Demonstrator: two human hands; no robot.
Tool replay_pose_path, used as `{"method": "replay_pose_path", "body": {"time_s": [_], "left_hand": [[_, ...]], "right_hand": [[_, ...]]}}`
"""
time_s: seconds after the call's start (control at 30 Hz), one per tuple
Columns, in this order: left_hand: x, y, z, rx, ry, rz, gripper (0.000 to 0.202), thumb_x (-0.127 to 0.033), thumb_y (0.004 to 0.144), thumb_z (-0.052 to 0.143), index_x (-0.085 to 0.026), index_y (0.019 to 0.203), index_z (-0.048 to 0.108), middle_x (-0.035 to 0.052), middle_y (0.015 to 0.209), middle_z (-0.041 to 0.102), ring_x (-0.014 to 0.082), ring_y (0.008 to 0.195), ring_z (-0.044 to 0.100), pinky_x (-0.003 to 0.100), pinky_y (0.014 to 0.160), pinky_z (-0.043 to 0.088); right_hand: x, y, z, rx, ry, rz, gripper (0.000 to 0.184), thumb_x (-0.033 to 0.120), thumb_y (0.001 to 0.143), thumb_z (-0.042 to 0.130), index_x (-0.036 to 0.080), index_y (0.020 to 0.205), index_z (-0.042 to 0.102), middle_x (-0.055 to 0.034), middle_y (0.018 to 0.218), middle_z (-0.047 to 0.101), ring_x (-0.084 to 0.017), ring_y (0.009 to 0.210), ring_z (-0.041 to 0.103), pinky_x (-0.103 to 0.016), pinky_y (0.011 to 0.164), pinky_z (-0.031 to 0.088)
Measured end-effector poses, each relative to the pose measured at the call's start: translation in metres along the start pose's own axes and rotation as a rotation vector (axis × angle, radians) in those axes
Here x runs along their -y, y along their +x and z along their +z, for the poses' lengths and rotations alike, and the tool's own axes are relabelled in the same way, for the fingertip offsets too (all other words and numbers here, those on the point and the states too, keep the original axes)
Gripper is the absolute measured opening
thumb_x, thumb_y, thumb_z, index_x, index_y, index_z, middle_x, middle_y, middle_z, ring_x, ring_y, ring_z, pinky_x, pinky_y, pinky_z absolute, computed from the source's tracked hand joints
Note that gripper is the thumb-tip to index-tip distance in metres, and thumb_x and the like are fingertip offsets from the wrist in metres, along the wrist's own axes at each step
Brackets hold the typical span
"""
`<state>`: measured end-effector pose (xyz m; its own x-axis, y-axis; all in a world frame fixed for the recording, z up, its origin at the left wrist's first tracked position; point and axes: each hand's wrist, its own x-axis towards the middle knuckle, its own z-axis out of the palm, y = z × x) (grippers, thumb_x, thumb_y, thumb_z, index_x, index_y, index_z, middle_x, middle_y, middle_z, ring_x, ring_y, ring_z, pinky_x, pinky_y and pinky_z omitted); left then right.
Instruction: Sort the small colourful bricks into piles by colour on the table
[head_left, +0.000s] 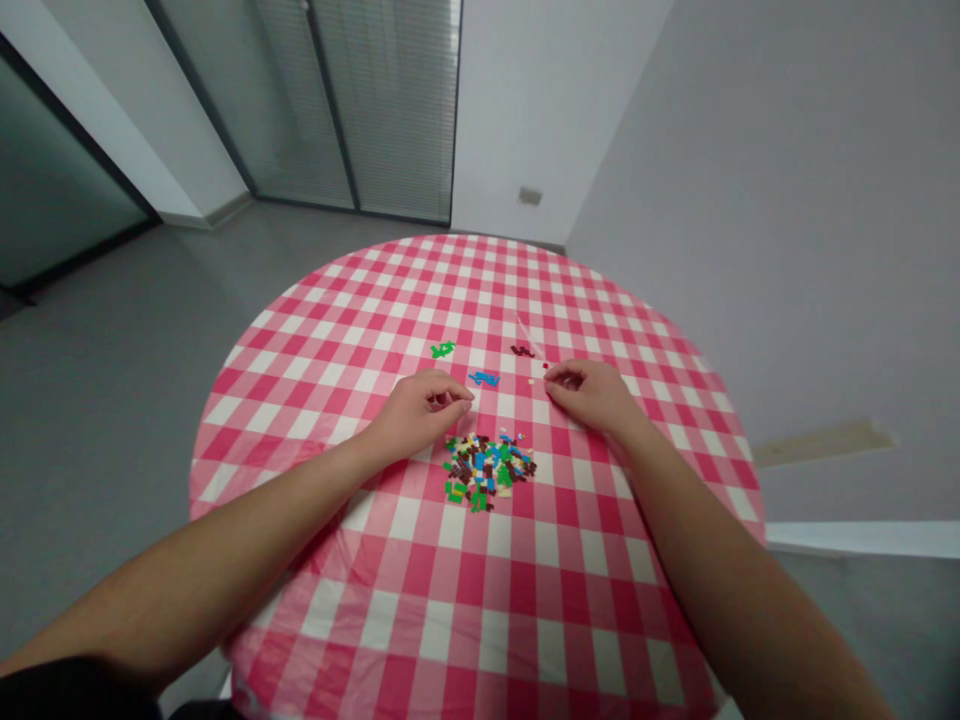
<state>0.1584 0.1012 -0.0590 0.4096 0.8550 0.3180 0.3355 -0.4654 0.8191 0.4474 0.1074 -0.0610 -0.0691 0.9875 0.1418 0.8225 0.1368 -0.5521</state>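
A mixed pile of small bricks lies near the middle of a round surface covered in a red-and-white checked cloth. All places here are given from that pile.

The left hand rests on the cloth just beyond the pile and to its left. Its fingers are curled and pinched together at the tips. Whether a brick sits between them is too small to tell. The right hand rests beyond the pile and to its right, a little further off. Its fingers are also curled in, with thumb and forefinger drawn close, and nothing can be made out in them.

A blue cluster lies just beyond the pile, between the two hands. A green cluster sits further beyond and to the left. A dark brown cluster sits further beyond and slightly to the right, with a single red piece beside it, near the right hand's fingertips.

Bare cloth stretches on every side of the pile: a broad stretch on the near side between the forearms, and wide bands left, right and beyond the clusters. All the bricks are well away from the round edge. Past the right edge a pale wall stands near. Past the left and far edges there is open grey floor.
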Motion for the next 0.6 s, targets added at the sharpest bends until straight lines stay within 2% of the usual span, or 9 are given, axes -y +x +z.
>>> {"method": "replay_pose_path", "body": {"time_s": [0.13,0.27,0.4,0.6], "left_hand": [[0.005,0.001,0.001,-0.023,0.035,-0.020,0.011,-0.022,0.082,0.063,-0.019,0.081,0.073,0.0059,0.085,0.072,0.0176,0.077,0.065,0.033,0.069,0.050],[0.010,0.003,-0.001,-0.066,0.144,-0.130,0.012,-0.022,0.081,0.061,-0.020,0.080,0.073,0.0041,0.083,0.073,0.0169,0.073,0.063,0.032,0.067,0.047],[0.014,0.006,-0.004,-0.109,0.149,-0.224,0.017,-0.024,0.083,0.059,-0.019,0.089,0.073,0.0030,0.084,0.073,0.0153,0.069,0.062,0.029,0.064,0.047],[0.021,0.009,-0.006,-0.107,0.171,-0.230,0.019,-0.023,0.083,0.060,-0.018,0.096,0.073,0.0054,0.088,0.074,0.0169,0.073,0.064,0.031,0.070,0.050]], "right_hand": [[0.008,0.001,0.008,-0.067,-0.107,-0.073,0.020,0.032,0.082,0.063,0.019,0.092,0.076,-0.0090,0.087,0.075,-0.024,0.077,0.066,-0.037,0.071,0.052],[0.025,-0.002,0.017,-0.091,-0.205,-0.273,0.019,0.025,0.088,0.059,0.018,0.095,0.075,-0.0100,0.095,0.076,-0.026,0.090,0.066,-0.042,0.083,0.051],[0.043,-0.009,0.024,-0.026,-0.241,-0.457,0.024,0.020,0.093,0.053,0.014,0.102,0.074,-0.0125,0.103,0.075,-0.026,0.097,0.066,-0.043,0.090,0.051],[0.055,-0.014,0.033,0.061,-0.262,-0.509,0.032,0.014,0.095,0.045,0.016,0.112,0.071,-0.0127,0.117,0.071,-0.026,0.106,0.065,-0.045,0.097,0.052]]}}
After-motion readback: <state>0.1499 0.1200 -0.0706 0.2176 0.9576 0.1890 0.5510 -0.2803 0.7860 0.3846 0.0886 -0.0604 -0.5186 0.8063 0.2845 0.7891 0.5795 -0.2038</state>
